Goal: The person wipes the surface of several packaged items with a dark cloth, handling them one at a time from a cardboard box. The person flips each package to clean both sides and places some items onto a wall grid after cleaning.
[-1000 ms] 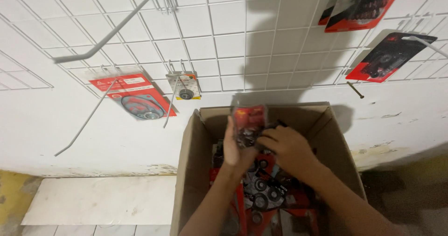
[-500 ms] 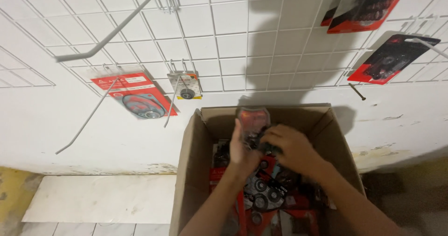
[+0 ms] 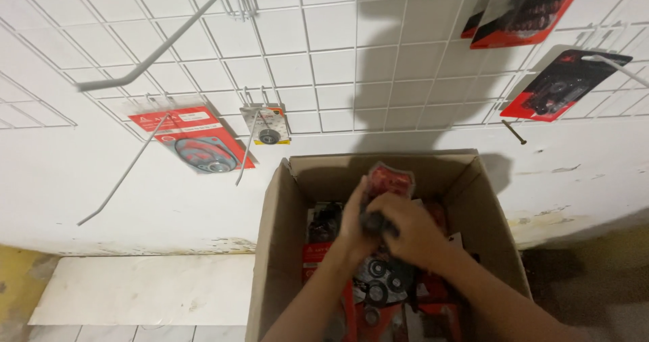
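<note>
Over the box (image 3: 277, 247), the left hand (image 3: 357, 222) and right hand (image 3: 411, 232) both close around a red packet (image 3: 390, 180), held upright above more packets (image 3: 378, 288) inside the box.

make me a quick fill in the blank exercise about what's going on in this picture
1. Both hands, left hand and right hand, hold a red packet over an open ____ box.
2. The wall behind the cardboard box carries a white wire ____ with hooks.
3. The small packet with a dark ring hangs to the ____ of the flat red gasket packet.

Missing words: cardboard; grid; right
</note>
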